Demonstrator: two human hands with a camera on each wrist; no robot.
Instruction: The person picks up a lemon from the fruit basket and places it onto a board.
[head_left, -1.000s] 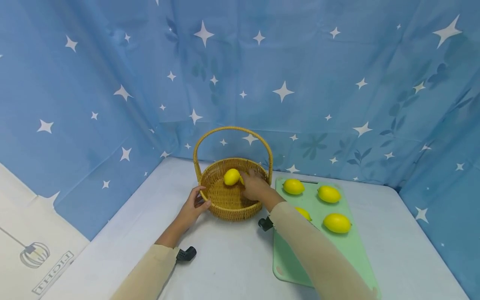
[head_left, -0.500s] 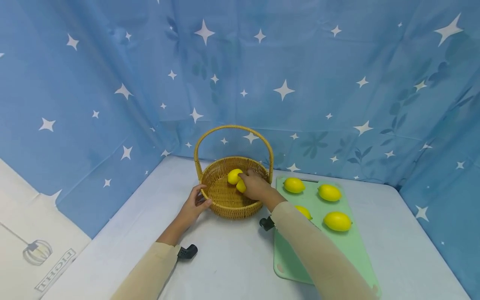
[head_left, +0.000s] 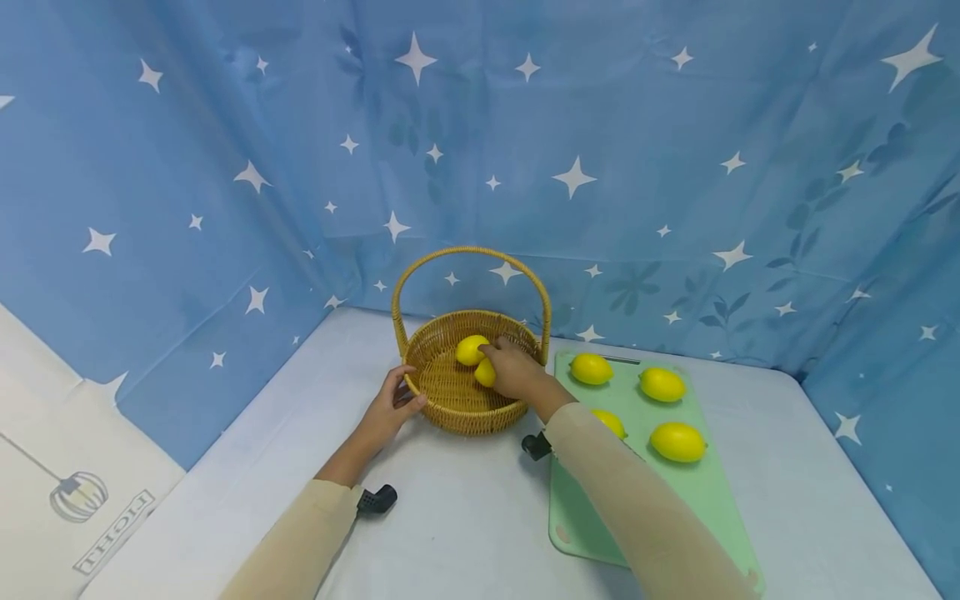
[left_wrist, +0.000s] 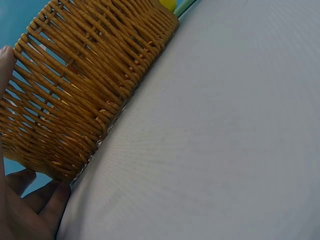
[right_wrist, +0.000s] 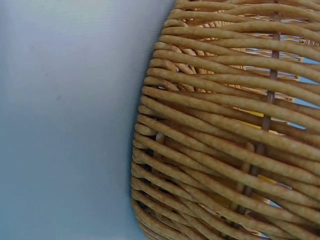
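Observation:
A round wicker basket [head_left: 450, 392] with a tall arched handle stands upright on the table. My left hand [head_left: 384, 410] grips its near left side, the thumb toward the front and the fingers at the rim. In the left wrist view that hand [left_wrist: 31, 207] touches the basket's woven wall [left_wrist: 95, 75]. Inside the basket, my right hand [head_left: 517, 372] holds a yellow lemon [head_left: 484, 373], partly covered by the fingers. Another lemon [head_left: 471, 350] lies against it, just behind and left. From the right wrist, only the basket's weave [right_wrist: 220, 115] and tabletop show; the hand is hidden.
Right of the basket lies a light green cutting board [head_left: 577, 521] bearing several lemons, among them a back left lemon [head_left: 591, 368] and a front right lemon [head_left: 678, 442]. My right forearm crosses above the board. A blue starry curtain [head_left: 480, 125] hangs behind the table.
Within the basket, my right hand's lemon has come nearer and shows more than before. The other lemon has shifted slightly right. My left hand keeps its grip on the basket.

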